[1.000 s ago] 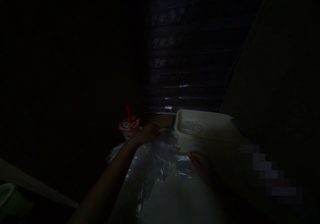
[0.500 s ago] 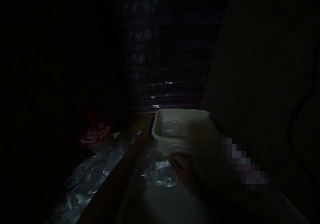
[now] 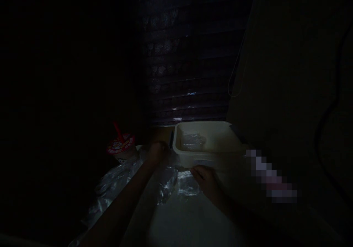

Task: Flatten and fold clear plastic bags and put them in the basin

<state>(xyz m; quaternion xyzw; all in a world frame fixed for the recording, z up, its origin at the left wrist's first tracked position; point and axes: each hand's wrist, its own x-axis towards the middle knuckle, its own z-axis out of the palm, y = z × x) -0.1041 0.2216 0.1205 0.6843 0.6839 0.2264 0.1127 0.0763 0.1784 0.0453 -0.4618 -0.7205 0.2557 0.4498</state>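
Observation:
In very dim light, my right hand (image 3: 206,179) is in front of a pale plastic bin (image 3: 193,160), its thumb and fingers pinched together at the top edge of a small clear plastic bag (image 3: 189,187). My left hand (image 3: 158,152) is curled just left of the bin, near its dark side clip (image 3: 171,139). Whatever those fingers may hold is too dark to make out. Inside the bin lies a clear plastic packet (image 3: 192,140). More crumpled clear plastic (image 3: 167,184) lies between my forearms.
A lidded drink cup (image 3: 121,146) with a red straw stands at the left. Loose clear plastic (image 3: 110,188) spreads below it. The white tabletop (image 3: 187,221) is in front of me, with a blurred-out patch (image 3: 271,177) at right. Slatted blinds (image 3: 187,74) hang behind.
The view has shifted, so the cup, bin and plastic appear farther right. My left hand has drawn a little away from the bin's side clip. My right hand keeps its pinch by the small bag.

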